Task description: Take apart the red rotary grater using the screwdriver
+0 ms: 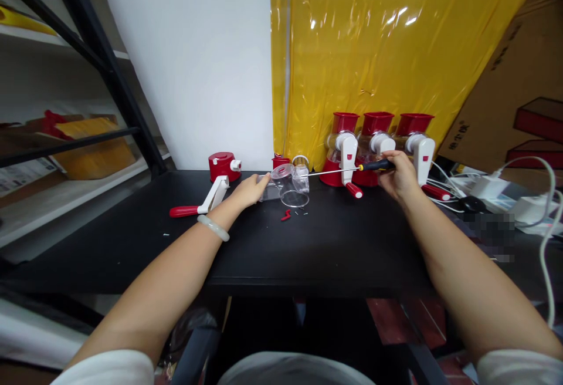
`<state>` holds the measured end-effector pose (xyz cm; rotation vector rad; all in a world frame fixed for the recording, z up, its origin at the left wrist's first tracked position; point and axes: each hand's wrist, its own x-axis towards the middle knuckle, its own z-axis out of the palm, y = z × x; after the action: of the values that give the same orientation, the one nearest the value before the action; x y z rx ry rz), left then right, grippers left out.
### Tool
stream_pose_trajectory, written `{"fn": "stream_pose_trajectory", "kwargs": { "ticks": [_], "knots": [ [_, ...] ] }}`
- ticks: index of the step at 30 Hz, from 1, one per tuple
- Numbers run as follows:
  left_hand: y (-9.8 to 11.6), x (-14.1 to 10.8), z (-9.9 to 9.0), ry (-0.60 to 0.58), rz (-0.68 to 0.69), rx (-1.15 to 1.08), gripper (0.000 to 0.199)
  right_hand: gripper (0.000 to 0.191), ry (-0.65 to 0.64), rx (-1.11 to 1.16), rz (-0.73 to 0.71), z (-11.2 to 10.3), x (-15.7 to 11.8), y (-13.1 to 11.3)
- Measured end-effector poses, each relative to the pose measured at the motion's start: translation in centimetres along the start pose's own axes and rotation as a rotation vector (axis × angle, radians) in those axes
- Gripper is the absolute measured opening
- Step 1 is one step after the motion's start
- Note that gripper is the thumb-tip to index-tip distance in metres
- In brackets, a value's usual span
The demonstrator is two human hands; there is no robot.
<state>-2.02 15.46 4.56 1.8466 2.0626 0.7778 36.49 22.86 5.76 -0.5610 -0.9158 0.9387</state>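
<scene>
My left hand (251, 191) grips the left side of a clear plastic grater housing (288, 185) just above the black table. My right hand (399, 176) is closed around the dark handle of a long screwdriver (336, 171). Its metal shaft points left, with the tip at the housing's right side; whether it touches a screw I cannot tell. A small red plastic piece (286, 215) and a few tiny screws (301, 212) lie in front of the housing. To the left are a red base part (223, 166) and a white crank with a red handle (200, 206).
Several assembled red-and-white rotary graters stand at the back right, one of them a near grater (345, 156). White cables and chargers (488, 188) crowd the right side. A metal shelf (79, 185) is on the left; yellow wrapping (373, 50) rises behind the table (316, 256).
</scene>
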Motion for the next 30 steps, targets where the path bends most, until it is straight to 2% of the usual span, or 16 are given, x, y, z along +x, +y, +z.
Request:
{"fn": "stream_pose_trajectory", "kwargs": {
  "ticks": [16,23,30],
  "knots": [
    [0.1,0.0,0.0,-0.002,0.000,0.004,0.064,0.008,-0.012,0.045,-0.022,-0.4,0.3,0.5],
    [0.1,0.0,0.0,0.002,0.006,0.019,0.066,0.016,0.003,0.038,-0.050,-0.7,0.9,0.9],
    [0.1,-0.1,0.0,0.001,0.000,-0.002,0.064,0.040,0.062,-0.139,-0.034,-1.1,1.6,1.3]
  ]
}}
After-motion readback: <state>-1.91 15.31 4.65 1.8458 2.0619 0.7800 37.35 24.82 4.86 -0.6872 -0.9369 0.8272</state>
